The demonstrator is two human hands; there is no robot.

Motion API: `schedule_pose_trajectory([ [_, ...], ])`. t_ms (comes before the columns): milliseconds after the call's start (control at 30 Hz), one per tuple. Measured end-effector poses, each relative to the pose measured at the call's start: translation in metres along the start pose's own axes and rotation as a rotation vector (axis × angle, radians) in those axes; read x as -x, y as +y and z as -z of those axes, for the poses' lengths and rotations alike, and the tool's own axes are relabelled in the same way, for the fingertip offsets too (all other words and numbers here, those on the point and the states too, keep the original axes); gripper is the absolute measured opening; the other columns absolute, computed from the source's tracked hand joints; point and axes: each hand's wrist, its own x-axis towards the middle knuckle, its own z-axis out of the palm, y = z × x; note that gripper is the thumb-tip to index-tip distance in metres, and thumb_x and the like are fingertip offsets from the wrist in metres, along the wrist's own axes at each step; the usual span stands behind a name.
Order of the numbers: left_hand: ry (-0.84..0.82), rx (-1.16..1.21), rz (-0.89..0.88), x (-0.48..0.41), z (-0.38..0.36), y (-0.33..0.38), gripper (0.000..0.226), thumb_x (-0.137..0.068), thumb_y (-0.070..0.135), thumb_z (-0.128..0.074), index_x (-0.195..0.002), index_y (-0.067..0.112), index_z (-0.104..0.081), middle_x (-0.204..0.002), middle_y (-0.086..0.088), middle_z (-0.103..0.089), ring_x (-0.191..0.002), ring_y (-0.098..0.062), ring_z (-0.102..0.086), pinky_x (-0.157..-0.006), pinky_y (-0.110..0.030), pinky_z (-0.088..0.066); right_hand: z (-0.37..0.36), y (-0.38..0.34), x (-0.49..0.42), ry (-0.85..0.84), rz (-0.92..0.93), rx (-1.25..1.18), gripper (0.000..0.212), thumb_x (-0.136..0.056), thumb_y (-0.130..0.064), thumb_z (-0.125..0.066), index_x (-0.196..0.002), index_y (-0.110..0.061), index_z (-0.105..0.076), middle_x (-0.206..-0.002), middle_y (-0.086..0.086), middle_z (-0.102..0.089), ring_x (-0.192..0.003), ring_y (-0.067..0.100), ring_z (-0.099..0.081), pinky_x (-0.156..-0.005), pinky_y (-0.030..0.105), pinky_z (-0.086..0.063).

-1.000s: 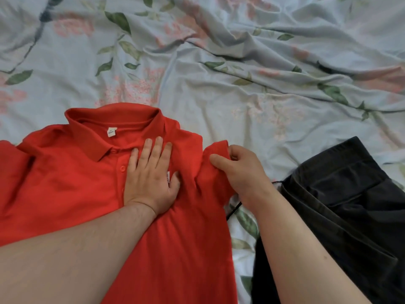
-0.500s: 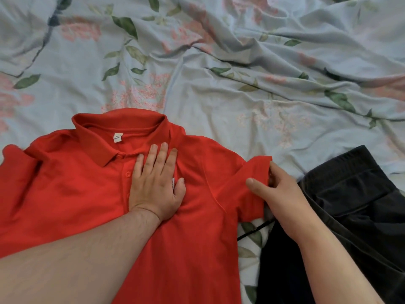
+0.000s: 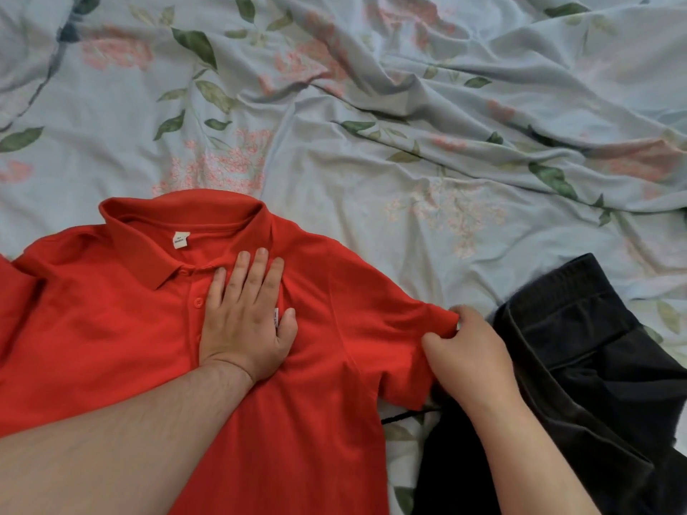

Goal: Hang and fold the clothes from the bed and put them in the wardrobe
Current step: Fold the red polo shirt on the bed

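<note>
I saw the red polo (image 3: pixel 111 328) lying face up on the bed (image 3: pixel 371 150), collar toward the far side, buttons showing. My left hand (image 3: pixel 245 321) lay flat on its chest, fingers straight and together, pressing the cloth down. My right hand (image 3: pixel 468 351) pinched the edge of the sleeve (image 3: pixel 405 351), thumb and curled fingers closed on the hem. Dark trousers (image 3: pixel 594 366) lay just beside that sleeve on the flowered sheet.

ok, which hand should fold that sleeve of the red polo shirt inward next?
Right. The right hand already pinches the sleeve hem of the red polo shirt, while the left hand lies flat on the chest, anchoring it.
</note>
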Motion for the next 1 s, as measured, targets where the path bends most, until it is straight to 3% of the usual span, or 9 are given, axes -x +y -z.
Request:
schedule_pose_trajectory([
  [133,0.007,0.006,0.0,0.001,-0.001,0.0,0.073,-0.083,0.046,-0.035,-0.148,0.013,-0.04,-0.158,-0.011,-0.033,-0.147,-0.029,-0.027,-0.119,-0.05,-0.015,0.004,-0.015,-0.009,-0.043,0.028,-0.088,0.034,-0.075,-0.053,-0.072,-0.078,-0.021,-0.063,-0.074,-0.005,-0.066,-0.073,0.014,-0.062,-0.063,0.032,-0.045],
  [267,0.0,0.001,0.002,0.0,-0.001,0.0,0.073,-0.083,0.046,-0.035,-0.148,0.013,-0.039,-0.158,-0.01,-0.032,-0.147,-0.029,-0.026,-0.119,-0.051,-0.017,0.004,-0.023,-0.025,-0.081,0.137,0.085,0.026,-0.079,-0.038,-0.075,-0.071,-0.015,-0.067,-0.064,0.0,-0.065,-0.067,0.022,-0.063,-0.059,0.031,-0.044],
  [367,-0.001,-0.012,-0.004,0.001,-0.002,0.0,0.073,-0.084,0.047,-0.035,-0.148,0.013,-0.039,-0.158,-0.01,-0.031,-0.147,-0.029,-0.026,-0.119,-0.051,-0.017,0.013,-0.022,-0.044,0.158,0.103,-0.054,0.024,-0.085,-0.037,-0.07,-0.07,-0.019,-0.063,-0.067,-0.007,-0.061,-0.074,0.021,-0.059,-0.066,0.031,-0.039],
  [533,0.0,-0.019,-0.006,0.0,-0.003,0.0,0.073,-0.085,0.047,-0.034,-0.149,0.013,-0.038,-0.159,-0.01,-0.031,-0.148,-0.028,-0.025,-0.12,-0.051,-0.016,-0.007,-0.017,-0.044,0.229,0.106,-0.065,0.029,-0.095,-0.043,-0.058,-0.098,-0.014,-0.058,-0.089,-0.003,-0.06,-0.092,0.025,-0.058,-0.072,0.034,-0.036],
  [600,0.006,-0.013,-0.005,0.0,-0.004,0.0,0.073,-0.084,0.048,-0.034,-0.149,0.013,-0.038,-0.159,-0.01,-0.031,-0.148,-0.028,-0.025,-0.12,-0.051,-0.017,-0.016,-0.019,-0.029,0.335,0.173,-0.027,0.043,-0.097,-0.04,-0.056,-0.124,-0.007,-0.055,-0.118,0.012,-0.058,-0.114,0.032,-0.052,-0.092,0.041,-0.041],
  [667,0.018,-0.009,-0.009,0.0,-0.004,0.0,0.073,-0.084,0.047,-0.034,-0.149,0.013,-0.039,-0.158,-0.01,-0.032,-0.148,-0.028,-0.026,-0.119,-0.051,-0.017,-0.036,-0.026,0.0,0.476,0.382,0.079,0.054,-0.096,-0.037,-0.053,-0.136,-0.002,-0.051,-0.139,0.025,-0.048,-0.131,0.039,-0.041,-0.111,0.049,-0.032],
  [767,0.033,0.001,-0.017,0.0,-0.005,0.0,0.073,-0.084,0.047,-0.035,-0.148,0.013,-0.04,-0.158,-0.01,-0.033,-0.147,-0.028,-0.026,-0.119,-0.051,-0.018,-0.08,-0.021,0.036,0.298,0.715,0.29,0.061,-0.093,-0.043,-0.045,-0.145,-0.011,-0.047,-0.156,0.021,-0.035,-0.147,0.035,-0.029,-0.121,0.052,-0.017],
  [833,0.045,0.013,-0.017,0.0,-0.006,-0.001,0.073,-0.084,0.047,-0.036,-0.148,0.014,-0.04,-0.158,-0.01,-0.033,-0.147,-0.028,-0.026,-0.119,-0.051,-0.018,-0.094,-0.005,0.033,0.201,0.734,0.438,0.066,-0.092,-0.049,-0.042,-0.148,-0.015,-0.044,-0.159,0.018,-0.029,-0.148,0.033,-0.026,-0.12,0.052,-0.015],
  [1000,0.044,0.017,-0.033,-0.001,-0.008,-0.001,0.073,-0.084,0.049,-0.035,-0.149,0.015,-0.04,-0.158,-0.009,-0.033,-0.147,-0.028,-0.027,-0.119,-0.05,-0.017,-0.101,0.006,0.019,0.211,0.689,0.539,0.074,-0.091,-0.052,-0.039,-0.152,-0.012,-0.036,-0.16,0.016,-0.028,-0.149,0.031,-0.023,-0.121,0.049,-0.013],
])
